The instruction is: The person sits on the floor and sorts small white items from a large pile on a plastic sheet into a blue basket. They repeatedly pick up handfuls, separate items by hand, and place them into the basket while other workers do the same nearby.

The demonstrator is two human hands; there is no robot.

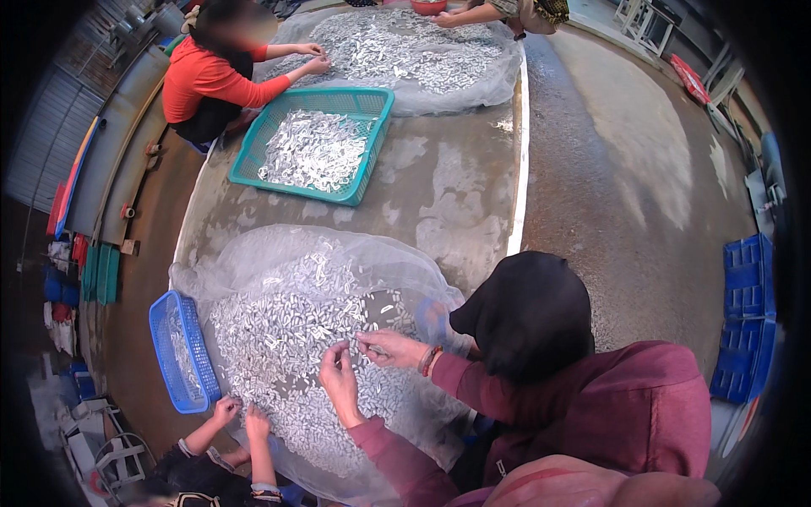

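Observation:
Neither of my hands shows in the head view. Just below me a person in a maroon top and black head cover (528,317) leans over a heap of small silvery fish (279,329) spread on a pale net sheet (253,253). That person's two hands (363,359) meet over the heap and pinch a small fish. At the lower left another person's two hands (241,416) rest on the heap's near edge, beside a blue basket (182,351) holding a few fish.
A teal basket (253,156) of fish sits mid-table. Beyond it a person in a red top (198,80) and another pair of hands (443,17) work a second heap (405,55). Wet concrete floor (625,169) lies right; blue crates (748,321) stand at the far right.

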